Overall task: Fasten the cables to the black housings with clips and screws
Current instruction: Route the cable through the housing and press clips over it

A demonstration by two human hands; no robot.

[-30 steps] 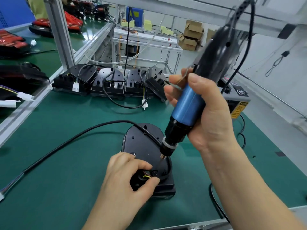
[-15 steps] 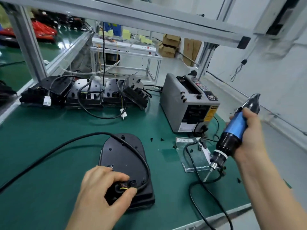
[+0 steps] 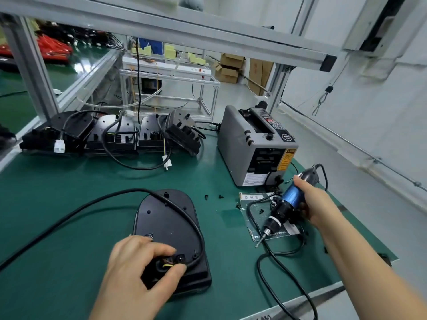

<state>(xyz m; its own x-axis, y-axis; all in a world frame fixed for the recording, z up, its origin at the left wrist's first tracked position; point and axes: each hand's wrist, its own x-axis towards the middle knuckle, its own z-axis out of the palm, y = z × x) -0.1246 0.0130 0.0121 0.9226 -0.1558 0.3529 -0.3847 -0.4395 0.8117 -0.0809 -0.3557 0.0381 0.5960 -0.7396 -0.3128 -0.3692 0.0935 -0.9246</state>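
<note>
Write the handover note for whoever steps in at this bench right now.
Left hand: pressing the cable end and clip down at the near end of the black housing.
Right hand: holding the electric screwdriver, tip down over the plastic bag beside the tape dispenser.
Loose screws lie on the mat.
Done: cable routed around the housing.
Left: whether the clip screw is in cannot be told; more housings wait at the back.
</note>
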